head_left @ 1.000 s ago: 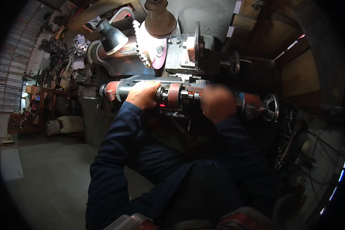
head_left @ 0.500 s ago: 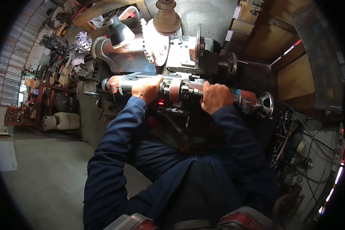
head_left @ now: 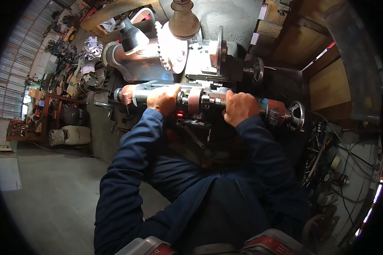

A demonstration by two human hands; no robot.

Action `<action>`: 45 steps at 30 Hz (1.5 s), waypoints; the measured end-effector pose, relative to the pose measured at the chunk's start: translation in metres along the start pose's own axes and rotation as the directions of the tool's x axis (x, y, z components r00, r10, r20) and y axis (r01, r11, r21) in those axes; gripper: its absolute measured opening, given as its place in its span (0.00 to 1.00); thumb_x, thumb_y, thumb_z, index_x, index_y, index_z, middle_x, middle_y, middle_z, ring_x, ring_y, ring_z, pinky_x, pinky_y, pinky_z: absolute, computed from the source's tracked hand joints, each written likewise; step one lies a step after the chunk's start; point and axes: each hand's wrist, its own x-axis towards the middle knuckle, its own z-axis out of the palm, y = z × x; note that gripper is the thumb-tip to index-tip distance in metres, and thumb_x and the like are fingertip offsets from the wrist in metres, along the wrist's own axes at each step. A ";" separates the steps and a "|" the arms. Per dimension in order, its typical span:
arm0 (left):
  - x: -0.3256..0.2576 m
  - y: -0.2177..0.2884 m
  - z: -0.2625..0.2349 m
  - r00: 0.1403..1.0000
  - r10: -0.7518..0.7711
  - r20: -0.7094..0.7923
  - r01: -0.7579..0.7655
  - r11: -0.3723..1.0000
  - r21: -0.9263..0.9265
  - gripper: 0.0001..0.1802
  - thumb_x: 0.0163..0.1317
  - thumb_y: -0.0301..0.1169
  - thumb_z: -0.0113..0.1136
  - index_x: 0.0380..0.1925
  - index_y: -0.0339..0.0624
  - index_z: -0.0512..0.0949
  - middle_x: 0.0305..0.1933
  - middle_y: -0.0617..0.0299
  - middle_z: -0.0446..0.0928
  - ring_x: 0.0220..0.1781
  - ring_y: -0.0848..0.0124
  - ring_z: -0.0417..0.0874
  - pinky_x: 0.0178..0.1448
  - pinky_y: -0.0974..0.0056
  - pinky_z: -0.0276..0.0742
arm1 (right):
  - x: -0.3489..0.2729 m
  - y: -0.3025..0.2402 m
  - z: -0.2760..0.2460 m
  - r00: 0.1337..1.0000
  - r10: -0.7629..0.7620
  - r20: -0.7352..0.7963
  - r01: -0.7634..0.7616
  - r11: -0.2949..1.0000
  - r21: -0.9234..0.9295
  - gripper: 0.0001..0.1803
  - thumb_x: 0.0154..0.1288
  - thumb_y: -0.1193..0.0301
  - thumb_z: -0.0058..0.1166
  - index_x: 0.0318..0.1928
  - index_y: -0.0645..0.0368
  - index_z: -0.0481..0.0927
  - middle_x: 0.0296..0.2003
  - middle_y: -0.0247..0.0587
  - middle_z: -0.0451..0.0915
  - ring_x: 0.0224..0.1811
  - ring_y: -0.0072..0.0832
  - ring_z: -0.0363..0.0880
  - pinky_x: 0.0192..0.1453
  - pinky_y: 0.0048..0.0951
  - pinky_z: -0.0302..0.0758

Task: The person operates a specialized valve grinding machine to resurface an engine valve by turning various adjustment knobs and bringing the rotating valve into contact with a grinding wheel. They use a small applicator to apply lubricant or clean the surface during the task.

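Note:
A large machine stands in front of me, and a long metal machine table (head_left: 141, 94) with orange-red end pieces runs across its near side. My left hand (head_left: 162, 99) is closed over this table, left of a round reddish collar (head_left: 195, 101). Right of the collar, my right hand (head_left: 241, 108) grips the table with bent fingers, its thumb side toward a short shaft (head_left: 211, 100). What lies under either palm is hidden. Behind the hands stands a big toothed wheel (head_left: 172, 49), brightly lit by a dark lamp (head_left: 132, 37). A small handwheel (head_left: 295, 116) sits at the table's right end.
Below the table are another handwheel (head_left: 196, 123) and a slanting metal lever (head_left: 193, 135). Metal parts (head_left: 93, 49) crowd the left side, near a pale canister (head_left: 76, 135). Tools and cables (head_left: 321, 146) lie at the right. A wooden panel (head_left: 327, 87) stands behind.
Both hands stay in the same grip on the machine table. The whole view has shifted very slightly, and the machine parts look unchanged.

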 end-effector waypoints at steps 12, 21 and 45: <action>-0.058 -0.103 -0.016 0.724 -0.338 -0.601 0.177 0.934 -0.312 0.14 0.65 0.35 0.50 0.43 0.36 0.76 0.57 0.52 0.76 0.63 0.46 0.70 0.67 0.50 0.63 | -0.017 0.014 0.020 0.917 -0.116 -0.381 0.126 0.992 0.002 0.31 0.36 0.67 0.70 0.47 0.58 0.76 0.30 0.36 0.76 0.34 0.34 0.76 0.38 0.34 0.74; -0.034 -0.117 -0.023 0.783 -0.355 -0.511 0.092 0.878 -0.470 0.09 0.64 0.25 0.52 0.44 0.38 0.76 0.54 0.54 0.79 0.58 0.58 0.77 0.55 0.60 0.73 | -0.005 0.018 -0.008 0.964 -0.086 -0.252 0.123 0.983 0.134 0.32 0.34 0.67 0.73 0.44 0.55 0.73 0.32 0.35 0.76 0.33 0.34 0.77 0.37 0.35 0.74; -0.003 -0.109 -0.060 0.803 -0.562 -0.199 0.302 0.672 -0.676 0.07 0.65 0.26 0.55 0.29 0.32 0.74 0.34 0.59 0.80 0.31 0.77 0.75 0.35 0.69 0.71 | 0.006 0.022 -0.023 0.964 -0.067 -0.258 0.110 0.982 0.155 0.28 0.32 0.68 0.74 0.39 0.57 0.76 0.32 0.38 0.77 0.34 0.32 0.77 0.38 0.32 0.74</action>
